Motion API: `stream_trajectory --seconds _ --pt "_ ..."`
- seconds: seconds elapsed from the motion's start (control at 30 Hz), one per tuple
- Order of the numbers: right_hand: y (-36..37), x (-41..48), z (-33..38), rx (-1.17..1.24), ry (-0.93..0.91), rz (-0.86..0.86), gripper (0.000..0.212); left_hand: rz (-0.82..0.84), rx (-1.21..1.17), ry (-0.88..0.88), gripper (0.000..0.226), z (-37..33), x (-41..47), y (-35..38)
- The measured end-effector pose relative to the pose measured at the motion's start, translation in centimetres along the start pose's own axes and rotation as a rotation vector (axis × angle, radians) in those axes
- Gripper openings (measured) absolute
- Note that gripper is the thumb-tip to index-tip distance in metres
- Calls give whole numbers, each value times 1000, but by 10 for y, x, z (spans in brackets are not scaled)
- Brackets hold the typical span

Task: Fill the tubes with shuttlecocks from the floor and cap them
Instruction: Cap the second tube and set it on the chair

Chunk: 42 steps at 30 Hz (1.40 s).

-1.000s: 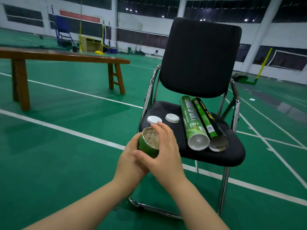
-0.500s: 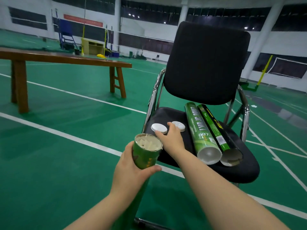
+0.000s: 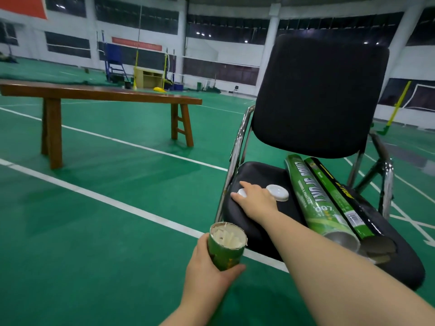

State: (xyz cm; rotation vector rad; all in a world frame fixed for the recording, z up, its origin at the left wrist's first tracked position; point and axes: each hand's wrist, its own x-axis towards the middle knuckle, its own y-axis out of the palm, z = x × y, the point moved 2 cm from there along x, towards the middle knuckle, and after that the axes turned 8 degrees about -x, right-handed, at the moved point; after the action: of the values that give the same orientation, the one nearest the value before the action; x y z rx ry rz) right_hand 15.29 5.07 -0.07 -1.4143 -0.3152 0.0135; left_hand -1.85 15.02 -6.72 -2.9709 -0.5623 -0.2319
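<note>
My left hand point(image 3: 207, 271) grips a green tube point(image 3: 227, 248) upright; its open top shows white shuttlecock feathers inside. My right hand point(image 3: 255, 198) reaches onto the black chair seat point(image 3: 256, 175) and its fingers close around a white cap point(image 3: 242, 192), mostly covered by the hand. A second white cap point(image 3: 279, 192) lies just right of that hand. Two more tubes lie on the seat with open ends toward me: a green one point(image 3: 313, 201) and a black-and-green one point(image 3: 339, 196).
The chair has a tall black backrest point(image 3: 317, 95) and chrome arms point(image 3: 237, 156). A wooden bench point(image 3: 101, 95) stands to the left on the green court floor point(image 3: 94, 220) with white lines. Net posts and a cabinet stand far back.
My right hand left the tube's mouth, reached to the chair seat and settled on the left cap. The left hand lowered the tube slightly, and the view moved closer to the chair.
</note>
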Motion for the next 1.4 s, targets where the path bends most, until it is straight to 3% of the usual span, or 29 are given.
stream_trajectory --seconds 0.33,0.53,0.77,0.93,1.07,1.4 --pt "2 -6 -1 -12 -28 -75 45 -9 0 -9 71 -2 -3 4" --pt "-3 -11 2 123 -52 -157 41 -15 18 2 72 -2 -3 2" --pt "-19 -62 21 846 59 -525 33 -25 34 15 73 -6 -3 6" --pt "-23 -115 16 1197 102 -447 42 0 30 19 71 -9 -10 9" --pt "-8 -149 19 1113 -1 -305 46 29 41 21 64 -10 -17 11" --pt "-11 -166 9 791 -156 -336 37 77 34 26 63 -19 -28 8"
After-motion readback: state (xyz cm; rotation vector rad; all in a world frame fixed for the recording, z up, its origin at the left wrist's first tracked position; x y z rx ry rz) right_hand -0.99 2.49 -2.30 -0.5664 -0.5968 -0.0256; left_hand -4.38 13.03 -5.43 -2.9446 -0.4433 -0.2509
